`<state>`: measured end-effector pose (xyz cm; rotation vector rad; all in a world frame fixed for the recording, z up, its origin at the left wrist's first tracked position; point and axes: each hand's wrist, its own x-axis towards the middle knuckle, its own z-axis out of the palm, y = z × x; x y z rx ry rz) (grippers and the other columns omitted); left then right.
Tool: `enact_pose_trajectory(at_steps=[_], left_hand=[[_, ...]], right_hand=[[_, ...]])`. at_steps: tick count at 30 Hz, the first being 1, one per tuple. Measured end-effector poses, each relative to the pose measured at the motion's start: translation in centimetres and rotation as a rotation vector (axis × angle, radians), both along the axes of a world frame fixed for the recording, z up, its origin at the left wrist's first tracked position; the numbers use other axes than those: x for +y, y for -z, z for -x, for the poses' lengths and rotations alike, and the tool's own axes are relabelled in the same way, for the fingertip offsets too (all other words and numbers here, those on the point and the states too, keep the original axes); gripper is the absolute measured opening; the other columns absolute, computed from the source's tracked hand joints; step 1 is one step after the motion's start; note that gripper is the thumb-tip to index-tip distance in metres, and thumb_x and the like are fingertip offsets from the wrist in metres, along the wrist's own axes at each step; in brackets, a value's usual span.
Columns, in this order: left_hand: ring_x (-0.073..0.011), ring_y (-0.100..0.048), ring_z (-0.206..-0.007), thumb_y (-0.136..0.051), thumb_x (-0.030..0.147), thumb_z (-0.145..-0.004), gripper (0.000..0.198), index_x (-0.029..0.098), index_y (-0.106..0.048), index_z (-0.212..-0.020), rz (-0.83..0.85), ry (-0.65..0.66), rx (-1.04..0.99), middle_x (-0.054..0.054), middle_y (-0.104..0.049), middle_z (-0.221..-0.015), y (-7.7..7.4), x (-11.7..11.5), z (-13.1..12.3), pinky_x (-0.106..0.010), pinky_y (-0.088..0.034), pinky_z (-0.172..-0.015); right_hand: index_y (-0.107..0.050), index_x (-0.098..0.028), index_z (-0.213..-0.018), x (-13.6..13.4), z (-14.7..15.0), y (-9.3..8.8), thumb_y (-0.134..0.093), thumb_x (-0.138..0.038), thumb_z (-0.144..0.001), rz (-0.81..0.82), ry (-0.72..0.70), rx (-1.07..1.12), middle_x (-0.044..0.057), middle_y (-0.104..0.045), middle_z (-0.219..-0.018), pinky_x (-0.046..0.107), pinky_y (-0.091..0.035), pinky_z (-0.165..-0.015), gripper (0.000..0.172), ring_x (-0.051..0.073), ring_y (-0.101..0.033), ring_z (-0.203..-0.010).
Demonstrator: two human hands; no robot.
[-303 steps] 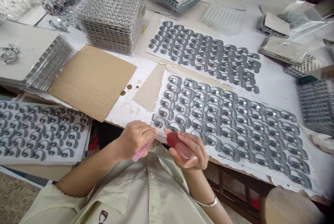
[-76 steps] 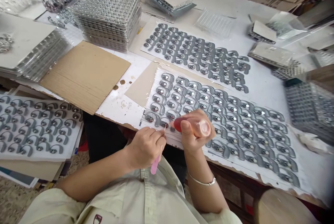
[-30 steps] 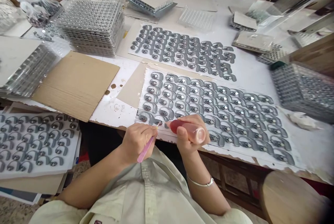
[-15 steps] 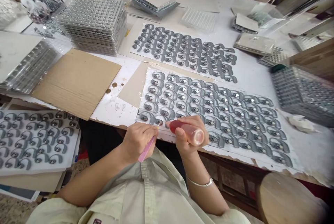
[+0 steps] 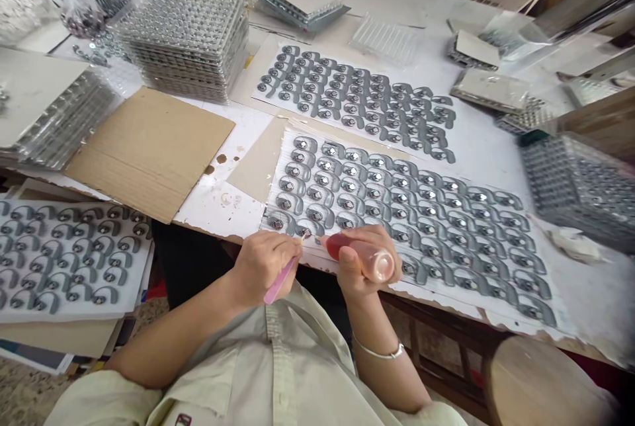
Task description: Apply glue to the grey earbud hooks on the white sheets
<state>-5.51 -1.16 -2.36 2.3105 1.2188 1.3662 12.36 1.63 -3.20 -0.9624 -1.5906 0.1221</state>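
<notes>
My left hand (image 5: 265,262) is closed around a pink stick-like tool (image 5: 280,282), whose pale thin tip points at the near edge of a white sheet. My right hand (image 5: 354,280) grips a squeeze bottle (image 5: 364,256) with red liquid inside, tilted so its nozzle points left toward that tip. Rows of grey curved metal pieces (image 5: 348,186), each with a shiny round part, lie on the sheet. Both tips are close to a piece in the nearest row (image 5: 308,229); whether they touch it I cannot tell.
A second sheet of similar pieces (image 5: 351,98) lies behind. Left of it are a tall stack of clear trays (image 5: 183,49) and a cardboard piece (image 5: 149,151). More laid-out pieces (image 5: 64,257) sit lower left. Packed trays (image 5: 578,178) stand right, a round stool (image 5: 543,383) below.
The view has shifted slightly, so the table's contents appear a little further right. Both hands keep their grip, and the bottle appears slightly further right.
</notes>
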Motion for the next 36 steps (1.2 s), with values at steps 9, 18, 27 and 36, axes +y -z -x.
enact_pose_trajectory(at_steps=[9,18,27,36], left_hand=[[-0.0168,-0.07,-0.069,-0.057,0.005,-0.077,0.012,0.016,-0.058,-0.082,-0.014,0.002,0.001,-0.006,-0.073,-0.081,0.1,0.0,-0.1,-0.028,-0.057,-0.065],[-0.0173,-0.07,-0.072,-0.056,0.008,-0.078,0.01,0.018,-0.059,-0.079,0.071,0.04,-0.031,-0.005,-0.073,-0.081,0.1,0.1,0.3,-0.028,-0.057,-0.067],[-0.0155,-0.069,-0.069,-0.062,0.012,-0.079,0.006,0.016,-0.064,-0.074,0.39,0.117,-0.246,-0.005,-0.072,-0.076,-0.1,1.2,1.3,-0.025,-0.055,-0.064],[-0.0162,-0.069,-0.07,-0.067,0.014,-0.076,0.003,0.014,-0.069,-0.075,0.582,0.116,-0.349,-0.006,-0.072,-0.076,-0.1,1.5,1.7,-0.023,-0.053,-0.062]], right_hand=[[-0.059,-0.018,-0.087,0.3,0.1,0.1,-0.066,-0.036,-0.081,-0.035,-0.007,-0.056,0.002,-0.063,-0.071,0.031,-0.046,-0.055,0.021,0.017,-0.056,-0.062],[-0.059,-0.019,-0.082,0.1,-0.1,0.0,-0.065,-0.037,-0.082,-0.02,-0.007,-0.041,0.001,-0.061,-0.068,0.032,-0.044,-0.052,0.019,0.016,-0.055,-0.059],[-0.063,-0.019,-0.095,-2.1,-0.5,0.5,-0.063,-0.053,-0.081,-0.034,0.026,0.197,0.005,-0.06,-0.075,0.035,-0.047,-0.055,0.037,0.021,-0.057,-0.067],[-0.065,-0.017,-0.098,-3.8,-0.7,2.1,-0.065,-0.041,-0.08,0.036,0.067,0.155,0.007,-0.063,-0.082,0.038,-0.05,-0.063,0.029,0.022,-0.058,-0.076]])
